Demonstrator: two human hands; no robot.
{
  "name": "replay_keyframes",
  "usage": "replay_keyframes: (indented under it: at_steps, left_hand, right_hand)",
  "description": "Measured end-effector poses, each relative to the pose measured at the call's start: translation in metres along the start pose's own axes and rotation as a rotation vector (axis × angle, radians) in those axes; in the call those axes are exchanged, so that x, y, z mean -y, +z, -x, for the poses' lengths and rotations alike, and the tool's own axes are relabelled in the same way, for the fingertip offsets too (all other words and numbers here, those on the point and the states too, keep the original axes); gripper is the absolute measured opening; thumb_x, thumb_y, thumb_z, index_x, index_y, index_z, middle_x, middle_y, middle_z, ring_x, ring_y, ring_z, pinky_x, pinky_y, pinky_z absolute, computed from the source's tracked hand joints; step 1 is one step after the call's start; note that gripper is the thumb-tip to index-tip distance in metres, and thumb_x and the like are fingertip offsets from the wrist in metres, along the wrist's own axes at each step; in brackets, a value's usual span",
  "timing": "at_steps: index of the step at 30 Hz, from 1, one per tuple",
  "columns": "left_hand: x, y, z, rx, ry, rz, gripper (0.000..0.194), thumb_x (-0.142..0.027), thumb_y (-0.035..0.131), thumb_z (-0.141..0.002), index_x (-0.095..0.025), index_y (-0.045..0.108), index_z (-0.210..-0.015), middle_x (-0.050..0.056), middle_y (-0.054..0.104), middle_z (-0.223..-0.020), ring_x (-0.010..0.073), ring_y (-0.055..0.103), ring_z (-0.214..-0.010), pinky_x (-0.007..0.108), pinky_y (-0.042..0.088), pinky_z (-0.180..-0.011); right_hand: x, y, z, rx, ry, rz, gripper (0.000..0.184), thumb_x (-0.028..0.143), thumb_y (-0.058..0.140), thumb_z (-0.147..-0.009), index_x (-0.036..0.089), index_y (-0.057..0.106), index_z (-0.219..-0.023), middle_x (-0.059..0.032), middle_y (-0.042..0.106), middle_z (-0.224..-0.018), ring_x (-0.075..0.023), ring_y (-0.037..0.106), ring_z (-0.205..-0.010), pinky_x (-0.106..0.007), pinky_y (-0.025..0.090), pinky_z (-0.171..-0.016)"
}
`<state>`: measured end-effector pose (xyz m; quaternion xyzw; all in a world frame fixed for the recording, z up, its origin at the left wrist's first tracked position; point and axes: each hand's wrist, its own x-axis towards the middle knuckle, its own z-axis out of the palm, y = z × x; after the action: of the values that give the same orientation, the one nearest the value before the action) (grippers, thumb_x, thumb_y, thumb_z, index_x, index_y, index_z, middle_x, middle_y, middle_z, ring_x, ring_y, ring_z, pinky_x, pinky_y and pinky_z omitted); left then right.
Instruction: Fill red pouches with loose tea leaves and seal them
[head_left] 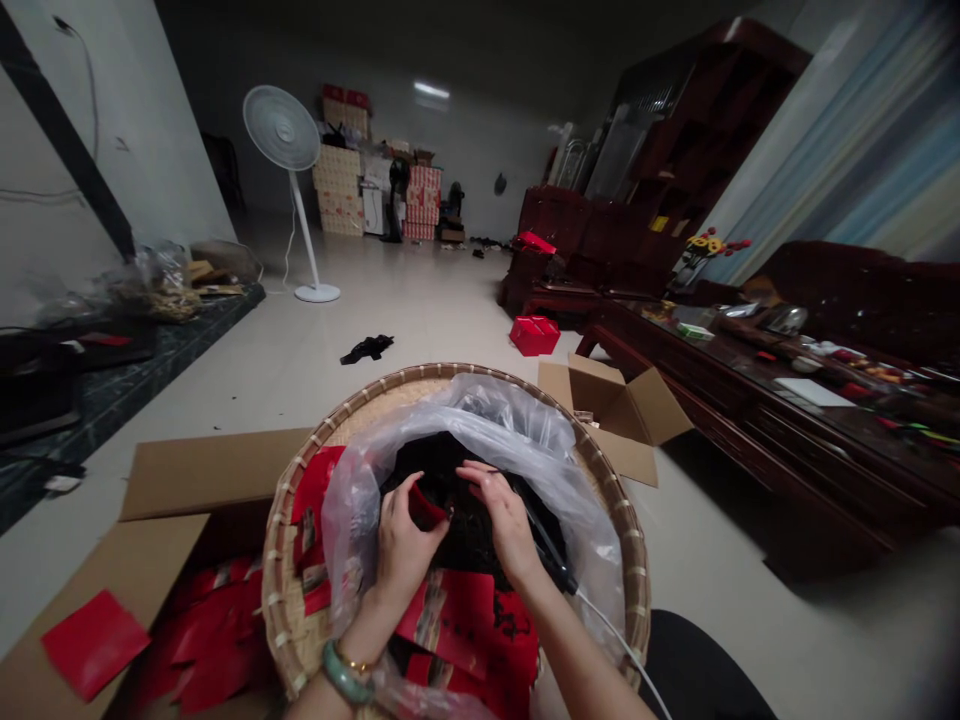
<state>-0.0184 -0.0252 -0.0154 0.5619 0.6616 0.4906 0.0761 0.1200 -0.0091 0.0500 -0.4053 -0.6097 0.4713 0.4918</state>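
My left hand [405,545], with a green bangle at the wrist, grips a small red packet [427,506] between thumb and fingers. My right hand [506,525] hovers just to the right, fingers apart and slightly curved, above dark loose material [459,535] whose kind I cannot make out. Both hands are inside a clear plastic bag [592,515] set in a round woven basket [643,570]. Printed red packets [457,615] lie below my hands. A black rod-shaped tool [553,556] with a white cable rests beside my right forearm.
An open cardboard box [161,560] full of red packets stands left of the basket; another open box [630,405] is at its right. Beyond are a black scrap [367,348], a red box [534,335], a white fan [301,215] and a long dark wooden table [720,370].
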Motion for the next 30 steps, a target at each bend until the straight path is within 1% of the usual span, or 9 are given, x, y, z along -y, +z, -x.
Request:
replay_keyframes:
  at_steps: [4,6,8,11,14,18,21,26,30]
  left_hand:
    - [0.0,-0.004,0.004,0.002,0.068,-0.001,0.052,-0.023,0.063,-0.07,-0.017,0.046,-0.118,0.012,0.058,-0.11,0.0279,0.054,-0.103,0.045,0.046,-0.087]
    - [-0.001,-0.003,0.007,0.022,0.07,0.011,0.056,-0.017,0.062,-0.069,-0.017,0.044,-0.122,0.012,0.057,-0.112,0.0276,0.054,-0.103,0.045,0.046,-0.087]
    - [0.0,0.0,0.011,0.054,0.067,0.02,0.06,-0.014,0.06,-0.068,-0.016,0.041,-0.125,0.012,0.056,-0.112,0.0272,0.054,-0.103,0.045,0.046,-0.086]
    - [0.001,0.002,0.015,0.101,0.06,0.044,0.064,-0.018,0.061,-0.07,-0.014,0.037,-0.129,0.013,0.054,-0.113,0.027,0.051,-0.105,0.046,0.043,-0.09]
    - [0.003,-0.004,0.012,0.233,0.055,0.116,0.066,-0.023,0.066,-0.068,-0.017,0.04,-0.128,0.012,0.053,-0.117,0.0261,0.05,-0.109,0.044,0.041,-0.093]
    - [0.007,-0.021,-0.003,0.509,0.038,0.252,0.033,-0.025,0.063,-0.071,-0.023,0.06,-0.104,0.006,0.06,-0.105,0.0221,0.056,-0.099,0.037,0.045,-0.087]
    - [0.011,-0.03,-0.013,0.618,-0.021,0.337,0.018,-0.03,0.065,-0.072,-0.021,0.065,-0.087,0.005,0.066,-0.092,0.0198,0.059,-0.088,0.032,0.047,-0.079]
    - [0.016,-0.029,-0.01,0.592,-0.104,0.425,0.024,-0.033,0.069,-0.069,-0.019,0.066,-0.089,0.006,0.068,-0.094,0.0197,0.062,-0.087,0.029,0.047,-0.078]
    - [0.011,-0.026,-0.006,0.572,-0.173,0.401,0.028,-0.035,0.072,-0.065,-0.016,0.066,-0.086,0.005,0.068,-0.083,0.0183,0.062,-0.075,0.026,0.047,-0.067]
  right_hand:
    - [-0.011,-0.003,0.014,0.018,0.004,0.161,0.035,0.034,0.062,-0.076,0.027,0.061,-0.111,-0.0081,0.051,-0.116,-0.0213,0.054,-0.1,-0.033,0.048,-0.079]
    - [-0.015,0.0,0.019,0.062,-0.012,0.191,0.049,0.027,0.069,-0.069,0.028,0.056,-0.117,-0.0081,0.049,-0.116,-0.0184,0.057,-0.088,-0.028,0.05,-0.066]
    - [-0.018,0.004,0.021,0.093,-0.055,0.227,0.041,0.023,0.068,-0.07,0.027,0.06,-0.111,-0.0069,0.053,-0.108,-0.0151,0.057,-0.078,-0.025,0.049,-0.061]
    - [-0.019,0.005,0.022,0.091,-0.144,0.285,0.017,0.02,0.058,-0.079,0.023,0.068,-0.092,-0.0051,0.059,-0.091,-0.0132,0.056,-0.071,-0.025,0.048,-0.062]
    - [-0.021,0.0,0.021,0.099,-0.159,0.318,0.015,0.018,0.056,-0.079,0.021,0.068,-0.086,-0.0049,0.061,-0.087,-0.0132,0.057,-0.072,-0.025,0.048,-0.064]
    - [-0.022,-0.016,0.017,0.124,-0.048,0.254,0.007,0.018,0.064,-0.071,0.02,0.068,-0.076,-0.0033,0.06,-0.081,-0.0135,0.058,-0.07,-0.023,0.048,-0.059]
    - [-0.022,-0.03,0.013,0.115,0.039,0.134,0.004,0.021,0.067,-0.067,0.018,0.065,-0.07,-0.0013,0.059,-0.076,-0.0129,0.059,-0.064,-0.024,0.048,-0.058]
    - [-0.02,-0.046,0.015,0.094,0.119,0.165,0.011,0.025,0.066,-0.069,0.018,0.066,-0.077,-0.0017,0.062,-0.076,-0.0148,0.06,-0.068,-0.027,0.048,-0.063]
    - [-0.02,-0.041,0.02,0.138,0.04,0.312,0.039,0.028,0.071,-0.066,0.022,0.064,-0.104,-0.0043,0.063,-0.095,-0.0177,0.058,-0.085,-0.028,0.047,-0.072]
